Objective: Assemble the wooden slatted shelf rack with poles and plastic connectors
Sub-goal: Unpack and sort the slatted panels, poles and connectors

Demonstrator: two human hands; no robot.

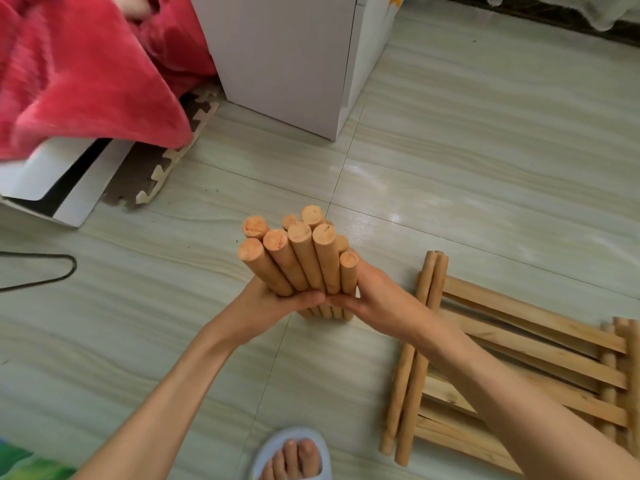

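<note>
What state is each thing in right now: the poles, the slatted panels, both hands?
Bundle of poles: upright on the floor, gathered together, tops fanned out, not yet fitted to anything.
Left hand: fingers wrapped round the bundle's left side.
Right hand: fingers wrapped round the bundle's right side.
Slatted shelf panels: lying flat, stacked on the floor, unassembled.
Plastic connectors: none visible.

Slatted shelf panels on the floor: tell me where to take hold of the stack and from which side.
Grip the slatted shelf panels by the round end rails on their left edge, coming from the left. Those rails lie exposed along that whole edge, so fingers can wrap them.
</note>
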